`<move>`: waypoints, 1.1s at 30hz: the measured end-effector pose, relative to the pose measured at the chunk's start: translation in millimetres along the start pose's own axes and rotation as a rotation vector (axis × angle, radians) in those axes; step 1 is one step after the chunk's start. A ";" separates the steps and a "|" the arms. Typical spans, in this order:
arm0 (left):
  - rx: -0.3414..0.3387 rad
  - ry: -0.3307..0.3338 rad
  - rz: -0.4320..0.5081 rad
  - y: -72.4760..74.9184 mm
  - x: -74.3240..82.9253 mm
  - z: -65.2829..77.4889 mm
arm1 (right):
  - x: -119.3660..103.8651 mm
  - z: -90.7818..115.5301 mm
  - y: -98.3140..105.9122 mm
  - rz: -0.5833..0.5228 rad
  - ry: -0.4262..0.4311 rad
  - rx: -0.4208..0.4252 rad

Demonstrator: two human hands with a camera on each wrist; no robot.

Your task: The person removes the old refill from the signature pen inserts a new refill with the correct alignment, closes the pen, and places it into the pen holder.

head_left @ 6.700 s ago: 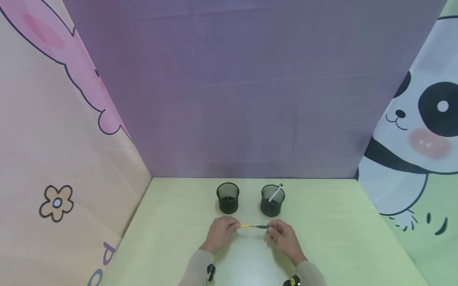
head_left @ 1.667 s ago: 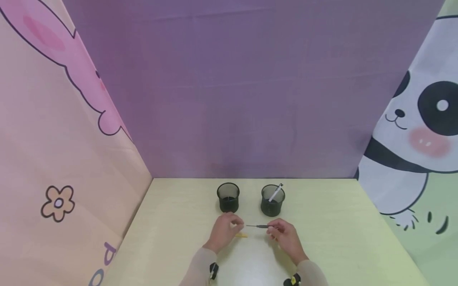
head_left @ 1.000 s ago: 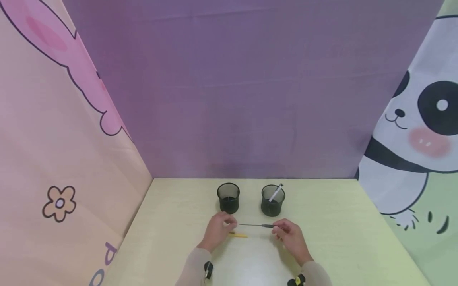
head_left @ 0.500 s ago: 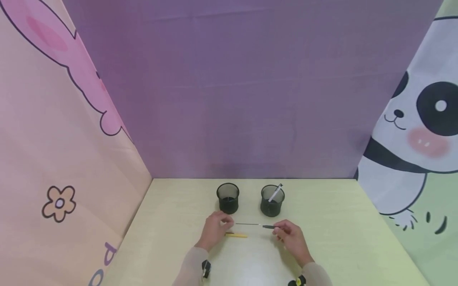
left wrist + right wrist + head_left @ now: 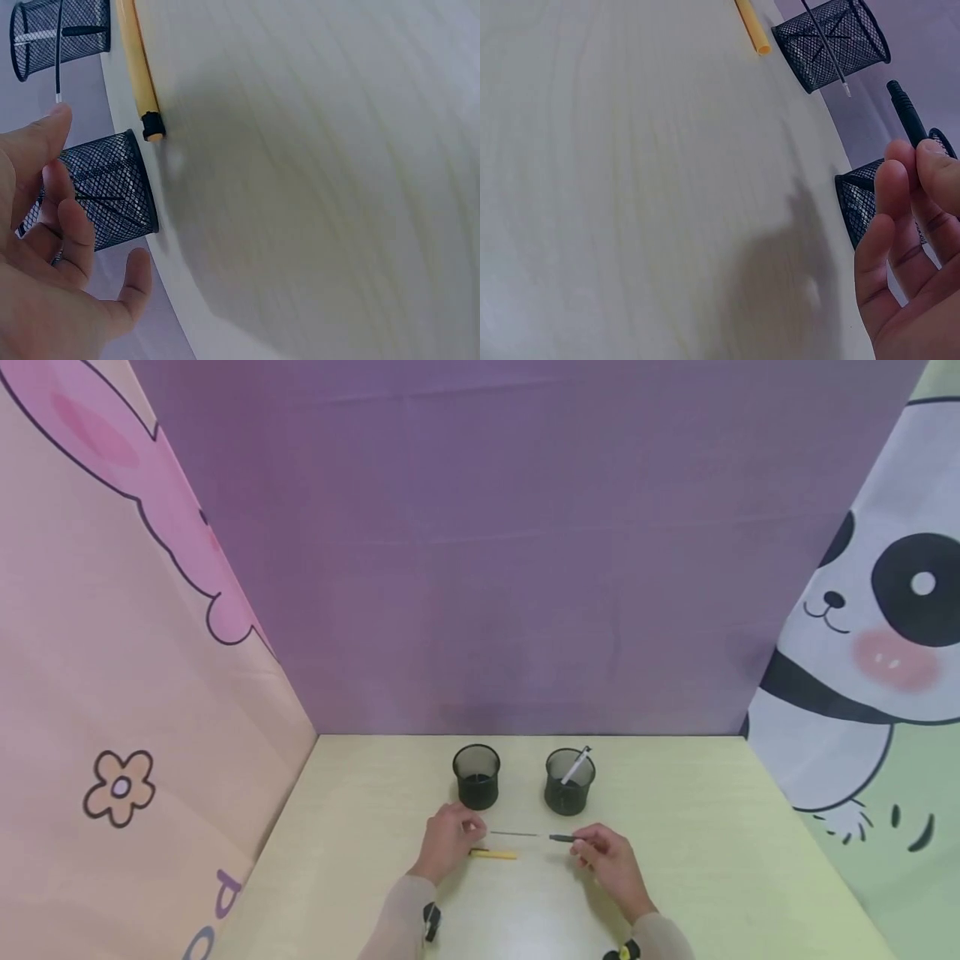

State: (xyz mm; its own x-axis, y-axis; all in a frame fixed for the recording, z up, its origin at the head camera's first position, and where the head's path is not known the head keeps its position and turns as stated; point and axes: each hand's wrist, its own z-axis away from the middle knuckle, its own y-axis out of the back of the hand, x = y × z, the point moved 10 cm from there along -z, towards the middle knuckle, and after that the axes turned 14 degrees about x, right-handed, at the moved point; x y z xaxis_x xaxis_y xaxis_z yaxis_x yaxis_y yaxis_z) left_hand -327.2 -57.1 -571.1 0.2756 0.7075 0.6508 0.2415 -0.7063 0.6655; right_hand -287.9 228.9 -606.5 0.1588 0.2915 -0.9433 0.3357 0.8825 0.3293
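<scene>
My left hand (image 5: 447, 841) pinches the end of a thin dark pen refill (image 5: 514, 833) between thumb and fingertip. The refill's pale tip (image 5: 847, 90) points toward my right hand (image 5: 609, 862). That hand pinches the black front section of a pen (image 5: 562, 838), its ridged end facing the refill. A small gap separates the two pieces. On the table below, near my left hand, lies a yellow pen barrel (image 5: 495, 854). In the left wrist view, a black collar sits near one end of the barrel (image 5: 136, 67); the right wrist view shows its other end hollow.
Two black mesh pen cups stand behind the hands. The left cup (image 5: 476, 777) is beyond my left hand, and the right cup (image 5: 567, 785) holds a white pen (image 5: 576, 766). A purple backdrop (image 5: 525, 568) rises behind the pale wooden table (image 5: 675, 827).
The yellow barrel, earlier between the hands, now lies on the table. My left hand took the refill's end and drew it left out of the black section; my right hand moved slightly right.
</scene>
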 end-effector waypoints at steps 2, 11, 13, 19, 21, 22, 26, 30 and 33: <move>-0.005 0.013 -0.019 -1.1 -1.7 -0.2 | 0.3 0.2 -0.1 -0.004 -0.006 -0.003; -0.028 0.068 -0.040 -3.4 -7.1 0.0 | 3.7 0.7 -2.3 -0.002 -0.028 -0.005; -0.032 0.071 -0.043 -4.7 -8.0 -0.6 | 3.0 1.0 -2.4 -0.006 -0.023 -0.005; -0.041 0.083 -0.063 -8.5 -9.8 -2.9 | -0.7 4.0 -2.4 -0.017 -0.027 -0.003; -0.043 0.091 -0.062 -9.0 -10.3 -3.4 | -1.9 4.7 -2.8 -0.013 -0.026 -0.004; -0.044 0.096 -0.061 -8.9 -10.4 -3.4 | -2.2 4.9 -2.9 -0.013 -0.025 -0.003; -0.043 0.088 -0.081 -8.5 -11.1 -3.3 | -2.7 5.3 -3.1 -0.016 -0.024 -0.003; -0.048 0.064 -0.123 -10.1 -14.7 -2.2 | -0.6 4.7 -3.4 -0.020 -0.028 -0.005; -0.054 0.068 -0.138 -12.7 -19.0 -1.2 | 0.7 4.2 -3.5 -0.016 -0.027 -0.004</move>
State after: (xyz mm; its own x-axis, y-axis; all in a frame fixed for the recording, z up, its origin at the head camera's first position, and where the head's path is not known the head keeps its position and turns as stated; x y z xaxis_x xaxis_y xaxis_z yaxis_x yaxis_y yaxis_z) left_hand -336.6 -61.6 -591.4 0.1792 0.7991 0.5739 0.2216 -0.6012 0.7678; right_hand -285.0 224.5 -608.1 0.1782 0.2671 -0.9470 0.3344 0.8887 0.3136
